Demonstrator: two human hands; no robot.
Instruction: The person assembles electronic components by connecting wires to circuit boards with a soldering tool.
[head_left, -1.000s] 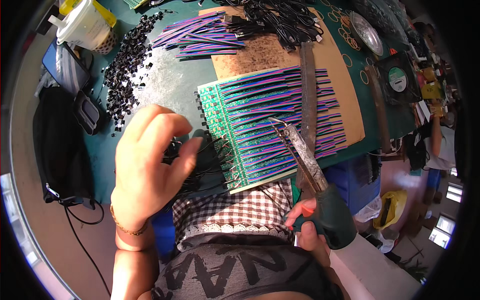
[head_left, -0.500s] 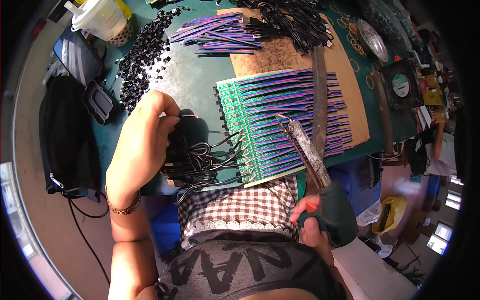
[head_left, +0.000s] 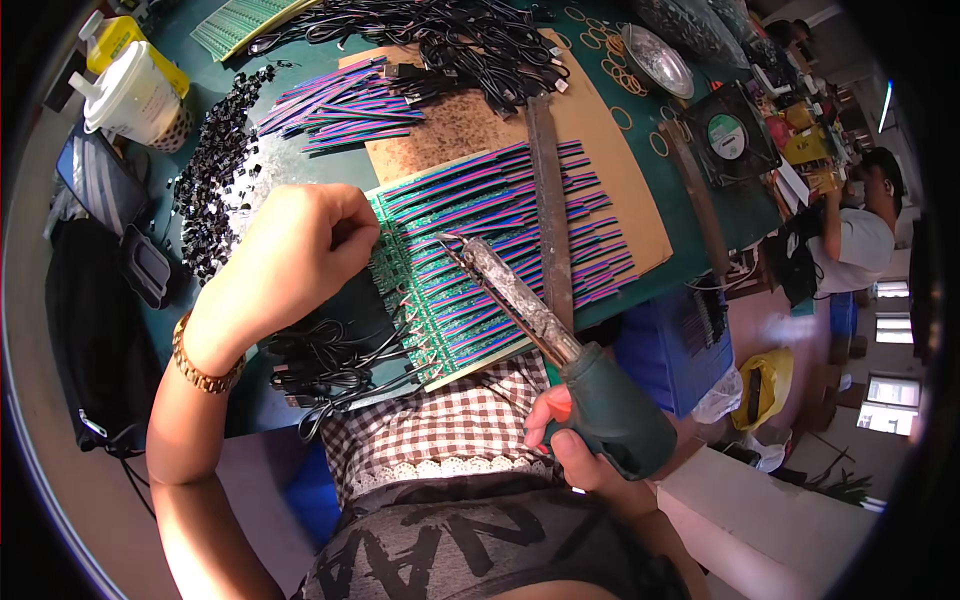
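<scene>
My left hand [head_left: 300,250] is closed in a pinch at the left edge of a green circuit board panel [head_left: 428,330]. A black cable goes into that pinch, its end now hidden by the fingers. My right hand [head_left: 590,462] grips a soldering gun [head_left: 622,412] with a dark green handle and a red trigger. Its tip points left, over the panel near the row of pads. Rows of multicoloured ribbon wires [head_left: 490,250] run rightward from the panel, with a flat metal bar [head_left: 549,200] lying across them. Black cables [head_left: 335,362] join the panel's near left side.
Small black connectors [head_left: 215,170] lie heaped at left, beside a lidded drink cup [head_left: 140,100]. Loose ribbon wires [head_left: 340,105] and bundled black cables [head_left: 490,50] lie at the back. A fan [head_left: 730,135] stands at right; another person [head_left: 860,240] sits beyond it.
The view has shifted, so the bench appears further left. My left hand has come up against the panel's left edge. The soldering gun's tip has moved left across the wires, nearer the pads.
</scene>
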